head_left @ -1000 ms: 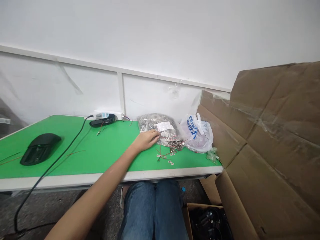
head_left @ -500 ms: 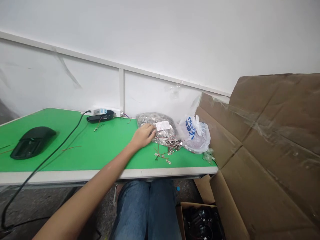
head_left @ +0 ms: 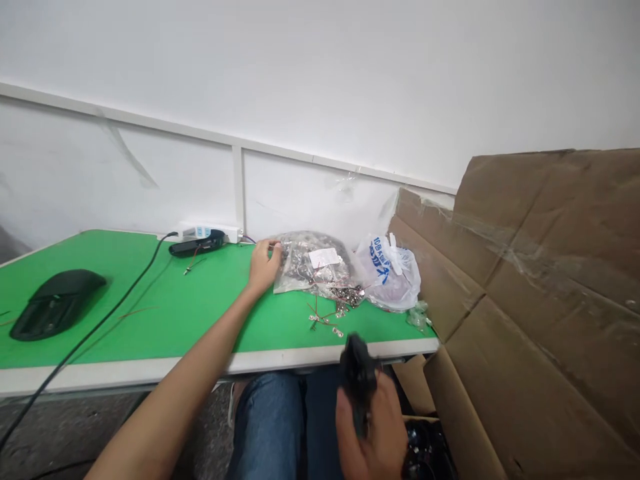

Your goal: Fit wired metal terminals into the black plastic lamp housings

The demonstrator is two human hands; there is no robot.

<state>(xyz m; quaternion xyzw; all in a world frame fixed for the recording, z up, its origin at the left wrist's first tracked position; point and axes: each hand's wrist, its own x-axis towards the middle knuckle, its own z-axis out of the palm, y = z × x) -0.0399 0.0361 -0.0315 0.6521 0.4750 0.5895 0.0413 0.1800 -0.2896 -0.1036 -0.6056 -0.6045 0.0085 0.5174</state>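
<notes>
My left hand [head_left: 265,265] lies at the left edge of a clear plastic bag [head_left: 295,267] packed with small metal parts and carrying a white label. Its fingers are slightly bent and apart, touching the bag's side. Low in front of my lap, my right hand [head_left: 377,427] is wrapped round a black plastic piece [head_left: 357,370], blurred by motion, with a bit of red near it. Small metal contacts [head_left: 345,293] spill from the bag's front, and a few loose ones with thin red wires [head_left: 320,319] lie nearer on the green table [head_left: 200,313].
A black mouse-shaped shell [head_left: 57,303] and a black cable [head_left: 115,297] are on the left. A black device [head_left: 197,244] sits by a white power strip [head_left: 233,233]. Right of the bag are a white printed bag [head_left: 405,283], large cardboard [head_left: 540,300] and a box of black parts [head_left: 427,443].
My right hand has come into view from below, holding the black plastic piece. My left hand has slid left from the top of the clear bag to its edge.
</notes>
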